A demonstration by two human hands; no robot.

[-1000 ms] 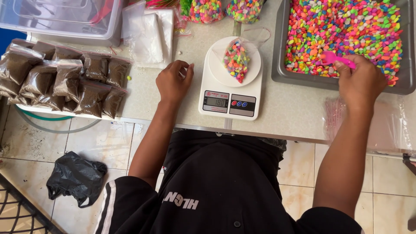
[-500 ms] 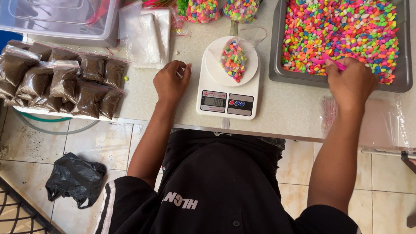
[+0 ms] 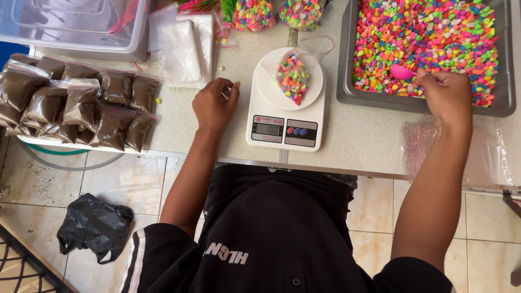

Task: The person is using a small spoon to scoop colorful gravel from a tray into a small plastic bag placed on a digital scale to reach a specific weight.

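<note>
While your right hand (image 3: 448,95) grips the smooth pink scoop (image 3: 402,72), glossy pebbles (image 3: 429,38) surround it; your left hand (image 3: 214,103) rests empty.

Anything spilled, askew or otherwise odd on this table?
Only small things: two stray pebbles lie loose on the table, one white near the empty bags, one yellow beside the brown packets. Nothing else stands out.

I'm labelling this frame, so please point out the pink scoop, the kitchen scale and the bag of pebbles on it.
pink scoop (image 3: 402,71), head view, on its bowl.
kitchen scale (image 3: 271,87), head view, bare platform rim.
bag of pebbles (image 3: 292,77), head view, middle of pebbles.
</note>
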